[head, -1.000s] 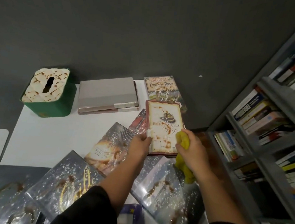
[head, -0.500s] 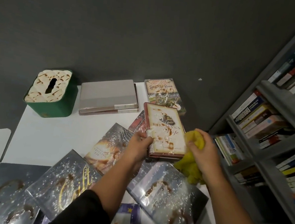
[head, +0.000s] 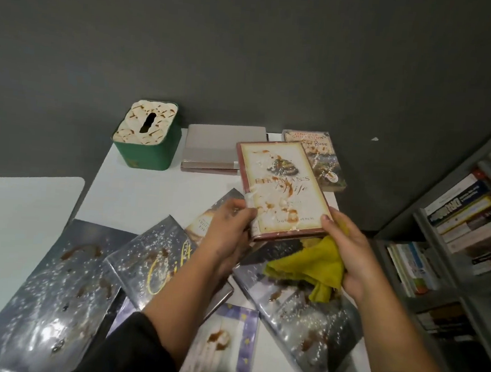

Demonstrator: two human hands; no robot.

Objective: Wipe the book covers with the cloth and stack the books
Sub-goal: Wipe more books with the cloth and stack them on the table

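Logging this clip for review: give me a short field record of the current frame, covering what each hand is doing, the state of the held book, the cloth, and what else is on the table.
left hand: grips the cream book's near left edge
right hand: holds the book's near right corner, with the cloth bunched in its palm
cream book: lifted off the table, cover up, brown smears visible
yellow cloth: below the book, not on its cover
silver-jacketed books: spread on the white table, stained
green tissue box: far left
grey book: far centre

Yellow cloth, brown-stained cream book
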